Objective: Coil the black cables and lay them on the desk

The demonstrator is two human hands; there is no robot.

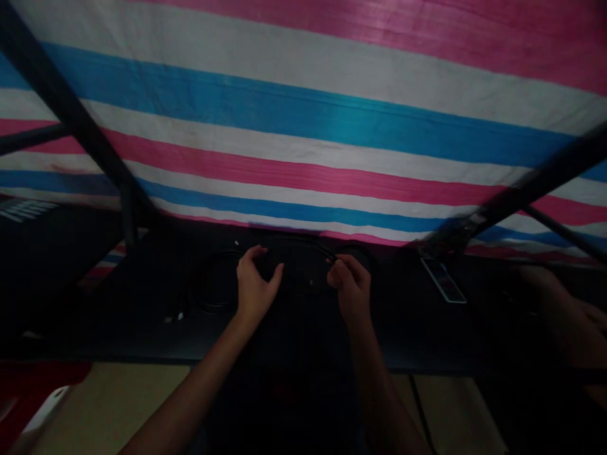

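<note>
My right hand (349,281) pinches a thin black cable (303,240) between thumb and fingers, just above the dark table. From that grip the cable runs left in a shallow arc. My left hand (256,278) is apart from it, thumb and fingers spread with nothing between them. Beside the left hand lies a coiled black cable (213,308) on the table, with a metal connector (180,315) at its left end. A small light connector tip (311,282) shows between my hands. Dim light hides much of the black cable against the black surface.
A striped tarp (303,136) hangs behind the dark table (398,341). Slanted dark metal bars (76,120) stand at both sides. A phone (443,280) lies to the right, near another person's arm (564,316). Something red (28,398) is at lower left.
</note>
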